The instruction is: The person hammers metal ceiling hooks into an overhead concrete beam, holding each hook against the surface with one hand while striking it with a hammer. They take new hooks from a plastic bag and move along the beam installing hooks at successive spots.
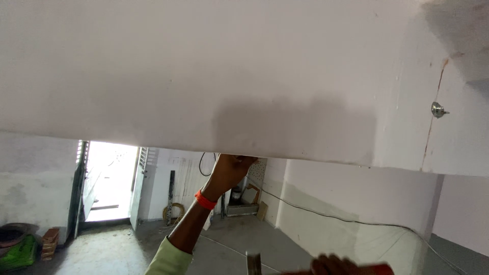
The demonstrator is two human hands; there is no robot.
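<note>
The left hand [232, 170] is pressing up against the beam's [204, 91] lower edge while the right hand [333, 266], lower, is gripping a red-handled hammer [254, 264].

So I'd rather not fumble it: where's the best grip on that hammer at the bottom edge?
Probably the red handle, where the right hand already wraps it. It lies roughly level, so come from below and close around it, clear of the metal head.

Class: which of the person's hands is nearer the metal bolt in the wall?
Right. The right hand is low, below-left of the metal bolt; the left hand is farther left, at the beam edge.
</note>
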